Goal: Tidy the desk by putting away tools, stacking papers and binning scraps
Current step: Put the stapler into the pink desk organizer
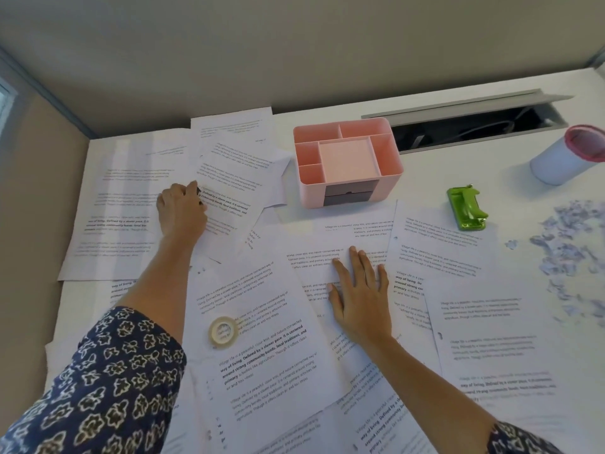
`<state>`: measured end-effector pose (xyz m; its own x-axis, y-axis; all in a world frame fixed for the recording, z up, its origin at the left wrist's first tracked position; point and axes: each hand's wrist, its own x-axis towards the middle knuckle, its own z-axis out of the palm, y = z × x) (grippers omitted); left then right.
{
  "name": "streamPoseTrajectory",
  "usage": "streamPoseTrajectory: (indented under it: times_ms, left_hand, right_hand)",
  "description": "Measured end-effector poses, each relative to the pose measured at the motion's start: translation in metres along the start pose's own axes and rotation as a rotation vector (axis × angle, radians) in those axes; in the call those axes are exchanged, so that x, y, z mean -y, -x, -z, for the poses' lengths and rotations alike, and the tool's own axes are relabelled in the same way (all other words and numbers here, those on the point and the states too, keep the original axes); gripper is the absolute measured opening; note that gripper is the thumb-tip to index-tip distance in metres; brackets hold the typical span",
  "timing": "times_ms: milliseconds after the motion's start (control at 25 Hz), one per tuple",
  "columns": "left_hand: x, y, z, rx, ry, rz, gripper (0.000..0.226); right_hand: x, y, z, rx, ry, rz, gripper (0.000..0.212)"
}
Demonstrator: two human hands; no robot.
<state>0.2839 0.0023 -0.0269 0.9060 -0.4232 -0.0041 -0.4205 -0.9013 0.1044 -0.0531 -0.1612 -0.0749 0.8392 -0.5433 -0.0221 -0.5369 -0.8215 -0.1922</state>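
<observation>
Papers point(268, 355) lay scattered across the white desk point(424, 183), a tape roll point(223, 330) resting on the nearest sheets; the right hand point(360, 296) pressed flat, fingers straight, on a middle sheet. Farther left, the left hand point(181, 213) curled round a small dark object point(198, 191) atop the papers; beyond stood a pink organizer point(347, 162), a green hole punch point(467, 209) and, to the right, shredded scraps point(569, 250).

white desk point(425, 173) | on it: printed sheets point(262, 322) | pink organizer point(311, 194) | green hole punch point(466, 209) | white cup point(553, 162) | paper scraps point(563, 244)
</observation>
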Motion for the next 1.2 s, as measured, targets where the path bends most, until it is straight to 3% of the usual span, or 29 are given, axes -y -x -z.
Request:
streamPoseTrajectory:
  times_ms: [240, 440, 600, 840, 1200]
  left_hand:
    - [-0.011, 0.012, 0.014, -0.098, 0.065, 0.021, 0.045]
    - [-0.052, 0.035, 0.041, -0.159, 0.359, 0.058, 0.05]
    - [-0.089, 0.046, 0.063, -0.193, 0.601, -0.038, 0.051]
    - [-0.134, 0.053, 0.092, -0.099, 0.901, -0.223, 0.048]
    - [-0.164, 0.055, 0.094, 0.017, 1.035, -0.187, 0.049]
  right_hand:
    - [0.001, 0.001, 0.002, 0.014, -0.002, -0.002, 0.055]
    - [0.001, 0.001, 0.003, 0.017, -0.014, 0.004, 0.055]
    - [0.001, 0.002, 0.003, 0.013, -0.041, 0.01, 0.056]
    - [0.0, 0.003, 0.003, 0.0, -0.062, 0.017, 0.055]
    - [-0.001, 0.002, 0.003, -0.005, -0.085, 0.022, 0.056]
